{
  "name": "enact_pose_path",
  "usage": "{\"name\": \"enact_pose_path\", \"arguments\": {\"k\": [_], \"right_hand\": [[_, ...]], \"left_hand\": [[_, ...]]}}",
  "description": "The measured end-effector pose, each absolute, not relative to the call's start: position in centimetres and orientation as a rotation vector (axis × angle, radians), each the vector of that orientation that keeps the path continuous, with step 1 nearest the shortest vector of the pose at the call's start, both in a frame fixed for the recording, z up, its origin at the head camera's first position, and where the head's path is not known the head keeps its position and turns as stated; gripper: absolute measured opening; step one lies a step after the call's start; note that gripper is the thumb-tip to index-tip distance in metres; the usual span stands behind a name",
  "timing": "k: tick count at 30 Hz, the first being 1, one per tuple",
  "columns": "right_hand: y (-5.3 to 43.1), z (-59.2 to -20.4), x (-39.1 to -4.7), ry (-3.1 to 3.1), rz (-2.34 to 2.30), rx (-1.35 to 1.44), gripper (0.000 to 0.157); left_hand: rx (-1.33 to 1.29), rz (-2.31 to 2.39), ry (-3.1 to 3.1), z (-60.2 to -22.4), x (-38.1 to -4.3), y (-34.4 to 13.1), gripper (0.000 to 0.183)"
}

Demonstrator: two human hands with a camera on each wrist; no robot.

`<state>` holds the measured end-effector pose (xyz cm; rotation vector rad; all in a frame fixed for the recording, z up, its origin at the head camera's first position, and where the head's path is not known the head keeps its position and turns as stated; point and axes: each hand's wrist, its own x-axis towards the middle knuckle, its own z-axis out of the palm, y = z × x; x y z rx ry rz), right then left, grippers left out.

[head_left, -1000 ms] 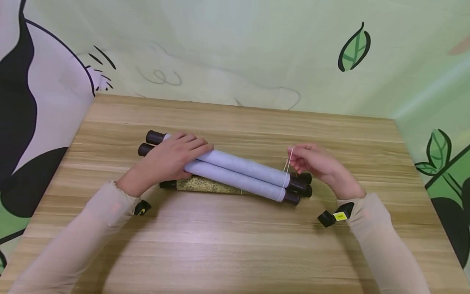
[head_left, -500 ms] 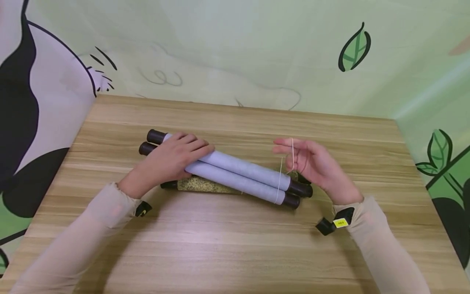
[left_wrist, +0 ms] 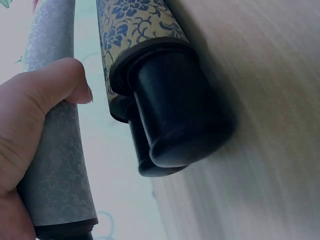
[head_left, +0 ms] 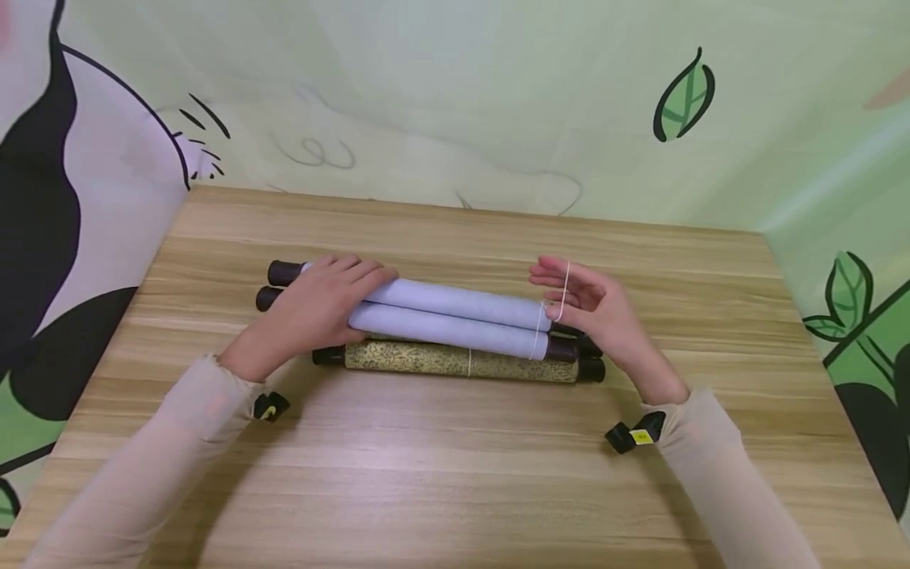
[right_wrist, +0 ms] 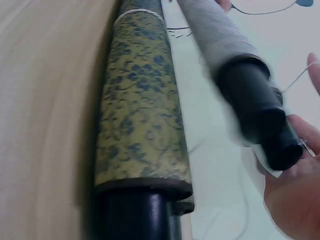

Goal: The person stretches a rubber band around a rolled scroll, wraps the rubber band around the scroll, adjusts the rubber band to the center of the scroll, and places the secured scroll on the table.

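Observation:
My left hand [head_left: 327, 304] grips two pale blue scrolls [head_left: 455, 330] near their left ends, fingers over the top and thumb at the front. They are held above patterned scrolls [head_left: 412, 358]. A thin white rubber band [head_left: 566, 288] circles the pale pair's right end and stretches over the fingers and thumb of my right hand [head_left: 597, 312]. In the left wrist view my thumb lies on a pale scroll [left_wrist: 55, 155]. In the right wrist view, the pale scrolls' black end knobs [right_wrist: 252, 97] reach toward my right palm [right_wrist: 295, 195].
The patterned scrolls rest on the wooden table [head_left: 398, 474], their black knobs [left_wrist: 185, 110] sticking out. A white band [right_wrist: 139, 12] circles the middle of one. A pale green printed backdrop [head_left: 455, 103] stands behind and beside the table.
The pale scrolls' right end has risen and swung away, baring the patterned scroll's right part. My right hand opened its pinch and spread the rubber band over its fingers. My left hand keeps its grip.

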<state>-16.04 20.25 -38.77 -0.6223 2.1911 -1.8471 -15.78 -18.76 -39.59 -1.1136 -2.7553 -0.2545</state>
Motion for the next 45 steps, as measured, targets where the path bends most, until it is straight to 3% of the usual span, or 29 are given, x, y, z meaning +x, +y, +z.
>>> {"name": "enact_pose_path", "arguments": {"k": [9, 12, 23, 32, 45], "right_hand": [[20.3, -40.9, -15.1, 1.959, -2.179, -0.853, 0.108], [19.7, -41.4, -14.9, 1.781, -2.335, -0.874, 0.111], [16.6, -42.0, -13.5, 1.256, -2.693, -0.635, 0.112], [14.1, -40.8, -12.9, 1.028, -2.860, -0.571, 0.097], [16.1, -40.0, -12.9, 0.716, -2.472, -0.773, 0.080]], "left_hand": [[-0.995, -0.512, -2.783, -39.9, -16.1, -19.4, 0.086], [-0.965, -0.591, -2.786, -40.0, -16.1, -19.6, 0.087], [-0.911, -0.898, -2.880, -40.1, -15.9, -19.8, 0.085], [-0.847, -1.038, -2.899, -40.1, -15.7, -19.9, 0.085], [-0.967, -1.020, -2.831, -40.7, -15.5, -20.0, 0.088]]}}
